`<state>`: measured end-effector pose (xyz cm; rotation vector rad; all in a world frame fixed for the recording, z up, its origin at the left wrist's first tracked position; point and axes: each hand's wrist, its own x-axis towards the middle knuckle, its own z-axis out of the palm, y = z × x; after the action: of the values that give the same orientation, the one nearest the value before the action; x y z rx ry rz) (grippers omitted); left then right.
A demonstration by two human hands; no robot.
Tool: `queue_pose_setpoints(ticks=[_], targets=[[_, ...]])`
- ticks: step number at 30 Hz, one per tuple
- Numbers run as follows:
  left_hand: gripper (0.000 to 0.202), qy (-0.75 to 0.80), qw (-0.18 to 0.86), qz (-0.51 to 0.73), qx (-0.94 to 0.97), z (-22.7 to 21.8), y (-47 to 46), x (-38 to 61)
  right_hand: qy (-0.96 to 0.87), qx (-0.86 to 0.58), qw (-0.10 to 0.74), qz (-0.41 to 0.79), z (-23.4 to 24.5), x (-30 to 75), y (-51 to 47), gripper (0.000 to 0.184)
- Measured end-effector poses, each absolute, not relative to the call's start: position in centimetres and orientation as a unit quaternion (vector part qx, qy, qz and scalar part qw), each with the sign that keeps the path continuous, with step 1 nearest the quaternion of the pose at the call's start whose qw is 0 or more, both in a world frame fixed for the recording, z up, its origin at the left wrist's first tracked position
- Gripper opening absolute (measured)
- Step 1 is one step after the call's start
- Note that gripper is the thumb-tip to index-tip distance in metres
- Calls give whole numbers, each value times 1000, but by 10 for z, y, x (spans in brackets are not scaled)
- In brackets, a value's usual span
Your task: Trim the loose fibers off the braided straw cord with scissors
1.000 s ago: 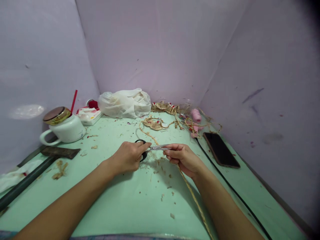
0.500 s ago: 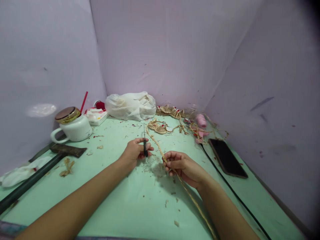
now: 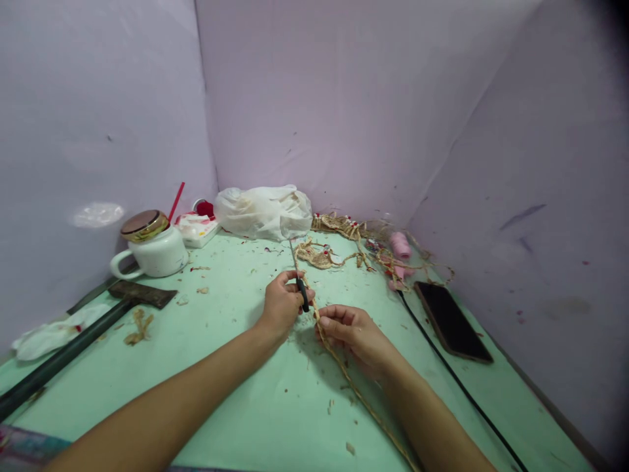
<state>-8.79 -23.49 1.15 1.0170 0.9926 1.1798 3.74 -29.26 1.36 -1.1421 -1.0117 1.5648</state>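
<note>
My left hand [image 3: 281,304] is closed round the black handles of a pair of scissors [image 3: 299,275], whose blades point up and away toward the back wall. My right hand [image 3: 350,332] pinches a braided straw-coloured rope [image 3: 344,373] just right of the scissors. That rope runs from my right fingers down past my right forearm to the bottom edge. The two hands nearly touch over the green tabletop [image 3: 236,367].
A white lidded mug [image 3: 152,252] and a hammer [image 3: 88,328] lie at the left. A white plastic bag [image 3: 265,211] sits at the back, with woven straw pieces [image 3: 319,254] and pink thread spools [image 3: 400,246] to its right. A phone [image 3: 452,320] and black cable [image 3: 472,400] lie at the right.
The scissors have turned from lying sideways toward my right hand to pointing up and away. My right hand has dropped lower, still gripping the rope. The camera has shifted left.
</note>
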Motion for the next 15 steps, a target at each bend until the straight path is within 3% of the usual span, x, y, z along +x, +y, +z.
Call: queue_pose_setpoints(ticks=[8,12,15], targets=[[36,408,554,445,573,13,-227,-100,-357,-498,535,582,21,39,-291,21],[29,370,341,339,795,19,-227,-125,-343,-500,558,567,27,49,-290,20],[39,329,181,266,888,22,-230,-135,-344,-490,558,575,29,52,-290,20]])
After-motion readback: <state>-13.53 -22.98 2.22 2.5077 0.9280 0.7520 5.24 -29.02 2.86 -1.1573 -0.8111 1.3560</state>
